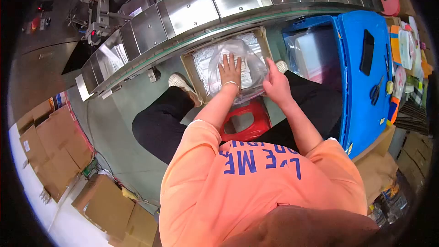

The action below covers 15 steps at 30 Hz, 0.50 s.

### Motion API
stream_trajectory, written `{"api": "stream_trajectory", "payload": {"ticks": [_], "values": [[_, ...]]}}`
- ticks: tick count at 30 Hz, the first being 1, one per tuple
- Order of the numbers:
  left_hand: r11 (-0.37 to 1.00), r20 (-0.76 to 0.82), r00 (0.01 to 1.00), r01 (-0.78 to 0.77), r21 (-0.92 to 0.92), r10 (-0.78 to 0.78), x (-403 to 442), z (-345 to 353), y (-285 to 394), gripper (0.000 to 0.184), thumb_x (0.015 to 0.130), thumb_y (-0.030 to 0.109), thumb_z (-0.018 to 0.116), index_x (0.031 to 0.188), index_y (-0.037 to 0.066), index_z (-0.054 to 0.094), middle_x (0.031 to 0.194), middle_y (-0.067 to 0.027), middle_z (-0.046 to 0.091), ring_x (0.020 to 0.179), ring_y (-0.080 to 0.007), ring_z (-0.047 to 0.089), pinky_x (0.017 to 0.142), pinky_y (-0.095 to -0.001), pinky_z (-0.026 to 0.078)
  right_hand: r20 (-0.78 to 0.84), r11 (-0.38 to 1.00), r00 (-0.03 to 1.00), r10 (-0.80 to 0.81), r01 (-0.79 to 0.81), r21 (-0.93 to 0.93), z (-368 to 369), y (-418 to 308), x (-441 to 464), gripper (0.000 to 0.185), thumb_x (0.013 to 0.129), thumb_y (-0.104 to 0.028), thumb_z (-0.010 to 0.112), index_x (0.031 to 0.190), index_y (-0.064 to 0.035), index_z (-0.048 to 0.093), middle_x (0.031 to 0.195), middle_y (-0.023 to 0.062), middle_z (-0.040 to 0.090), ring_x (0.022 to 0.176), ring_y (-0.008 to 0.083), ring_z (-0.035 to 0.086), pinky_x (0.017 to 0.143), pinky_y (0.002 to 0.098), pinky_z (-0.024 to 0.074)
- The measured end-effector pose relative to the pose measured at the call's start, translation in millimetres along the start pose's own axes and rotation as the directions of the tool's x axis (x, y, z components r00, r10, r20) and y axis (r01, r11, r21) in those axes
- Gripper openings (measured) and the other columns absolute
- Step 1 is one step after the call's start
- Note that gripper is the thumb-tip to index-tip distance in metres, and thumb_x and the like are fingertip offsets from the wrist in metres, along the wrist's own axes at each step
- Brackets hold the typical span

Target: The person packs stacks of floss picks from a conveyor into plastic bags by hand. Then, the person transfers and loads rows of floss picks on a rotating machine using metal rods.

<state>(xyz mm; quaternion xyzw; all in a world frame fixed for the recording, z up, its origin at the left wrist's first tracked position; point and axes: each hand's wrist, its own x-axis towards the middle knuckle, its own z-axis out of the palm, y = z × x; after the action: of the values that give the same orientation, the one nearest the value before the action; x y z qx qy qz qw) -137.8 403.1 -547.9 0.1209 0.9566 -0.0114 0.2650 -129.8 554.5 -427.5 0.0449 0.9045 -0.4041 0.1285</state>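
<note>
My left hand [231, 71] lies flat with spread fingers on a clear plastic bag [251, 61]. White, narrow pieces [249, 80] show through the plastic, though I cannot make out their kind. Under and around the bag is an open cardboard box [189, 66], which also holds loose white strips [200, 59]. At the box's right side is my right hand [277, 84], its index finger stretched out and its thumb apart, close to the edge of the bag. Whether it touches the plastic is unclear.
Beyond the box runs a metal-plated conveyor [190, 9], with machinery [96, 13] at its left. A red stool [251, 130] is between my legs. On the right, a blue surface [366, 87] carries scissors [376, 92] and a black object [367, 52]. Cardboard boxes [59, 142] stand at left.
</note>
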Motion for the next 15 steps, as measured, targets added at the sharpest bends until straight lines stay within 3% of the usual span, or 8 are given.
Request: {"api": "stream_trajectory", "payload": {"ticks": [3,6,8,11,12,13,15], "values": [[0.998,-0.070,0.998,0.003,0.057,0.001,5.4,-2.6,-7.0,0.068,0.080,0.017,0.052,0.140,0.019,0.020,0.145,-0.0147,0.015,0.134,-0.0394,0.005,0.105,-0.0546,0.013,0.025,1.000,1.000,0.019,-0.019,0.003,2.5,1.1,3.7,0.063,0.067,-0.005,0.051,0.129,-0.0074,0.037,0.062,0.0093,0.049,0.055,0.0235,0.051,0.054,0.0337,0.0417],[0.996,0.016,0.997,-0.075,0.053,0.075,11.3,-14.0,-11.5,0.069,0.078,0.019,0.055,0.139,0.019,0.022,0.145,-0.0164,0.011,0.132,-0.0422,0.011,0.105,-0.0560,0.010,0.031,0.999,0.999,0.035,-0.036,0.020,1.5,6.6,7.1,0.063,0.068,-0.005,0.051,0.129,-0.0082,0.038,0.063,0.0093,0.050,0.057,0.0243,0.052,0.056,0.0348,0.0423],[1.000,-0.131,0.991,-0.028,0.011,0.030,12.5,-14.7,-10.3,0.069,0.077,0.017,0.056,0.138,0.021,0.024,0.145,-0.0169,0.012,0.130,-0.0429,0.015,0.104,-0.0566,0.010,0.021,0.998,0.998,0.055,-0.056,0.014,-3.1,4.9,8.6,0.062,0.068,-0.007,0.052,0.129,-0.0086,0.038,0.065,0.0099,0.052,0.059,0.0263,0.054,0.058,0.0363,0.0431],[0.999,-0.084,0.996,-0.033,0.007,0.033,9.8,-3.2,-5.4,0.071,0.076,0.016,0.057,0.138,0.020,0.023,0.145,-0.0175,0.012,0.130,-0.0435,0.013,0.104,-0.0570,0.011,0.017,0.999,0.999,0.050,-0.050,-0.011,-2.1,0.0,7.4,0.060,0.068,-0.010,0.052,0.127,-0.0094,0.040,0.067,0.0114,0.055,0.064,0.0304,0.056,0.061,0.0394,0.0445],[0.998,-0.199,0.979,-0.034,0.053,0.044,9.3,-3.2,-4.2,0.080,0.071,0.020,0.065,0.138,0.018,0.023,0.144,-0.0181,0.012,0.131,-0.0439,0.012,0.104,-0.0567,0.013,0.016,0.999,0.999,0.041,-0.040,-0.034,-3.0,-1.9,6.9,0.060,0.068,-0.011,0.053,0.127,-0.0097,0.041,0.069,0.0123,0.056,0.066,0.0325,0.057,0.062,0.0411,0.0450],[0.996,-0.210,0.976,-0.050,0.067,0.064,8.8,-3.4,-3.1,0.080,0.071,0.020,0.065,0.138,0.018,0.023,0.144,-0.0181,0.012,0.131,-0.0439,0.012,0.104,-0.0567,0.013,-0.009,0.999,0.999,0.044,-0.045,-0.028,-6.4,-3.9,6.5,0.060,0.068,-0.011,0.053,0.127,-0.0097,0.041,0.069,0.0123,0.056,0.066,0.0325,0.057,0.062,0.0411,0.0450],[0.991,0.046,0.994,-0.091,-0.098,0.096,-19.2,-72.9,1.7,0.092,0.062,0.023,0.073,0.138,0.014,0.022,0.144,-0.0185,0.011,0.131,-0.0440,0.008,0.104,-0.0566,0.014,0.063,0.995,0.995,0.075,-0.070,-0.066,-16.6,-12.5,3.9,0.056,0.068,-0.010,0.051,0.123,-0.0054,0.042,0.081,0.0185,0.059,0.076,0.0381,0.058,0.068,0.0457,0.0454]]}}
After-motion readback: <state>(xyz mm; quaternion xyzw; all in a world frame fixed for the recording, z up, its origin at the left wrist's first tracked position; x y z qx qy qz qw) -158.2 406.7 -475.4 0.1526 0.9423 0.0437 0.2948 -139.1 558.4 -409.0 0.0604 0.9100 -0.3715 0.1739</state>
